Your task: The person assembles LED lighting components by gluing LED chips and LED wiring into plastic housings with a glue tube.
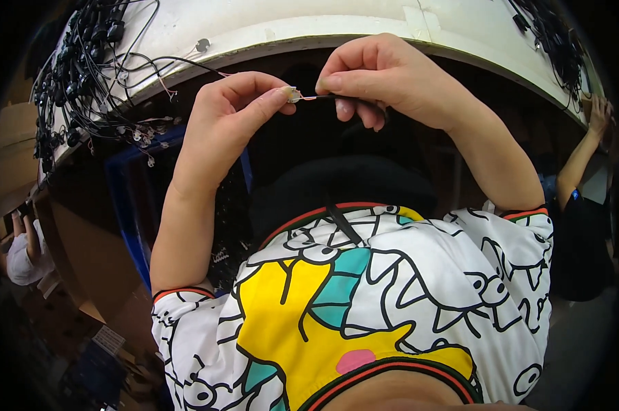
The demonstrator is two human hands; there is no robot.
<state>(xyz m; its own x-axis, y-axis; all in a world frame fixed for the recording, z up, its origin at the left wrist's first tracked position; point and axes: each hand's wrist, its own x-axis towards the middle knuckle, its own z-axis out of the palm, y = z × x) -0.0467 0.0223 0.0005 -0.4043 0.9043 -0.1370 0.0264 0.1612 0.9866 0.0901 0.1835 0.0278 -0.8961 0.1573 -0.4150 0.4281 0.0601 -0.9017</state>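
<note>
Just off the table's front edge, my left hand pinches a small light-coloured connector piece between thumb and forefinger. Thin bare-looking reddish wires run from it into a black cable. My right hand closes on that cable, thumb against the curled forefinger, with the cable passing under the thumb and across the other fingers. Both hands are held up at about the same height, a short gap apart. Fine detail of the connector piece is too small to make out.
A white table curves across the top. On its left lies a tangled heap of black cables with loose wire ends hanging over the edge; another cable bundle lies at right. A blue-rimmed bin stands below left. Other people are at both sides.
</note>
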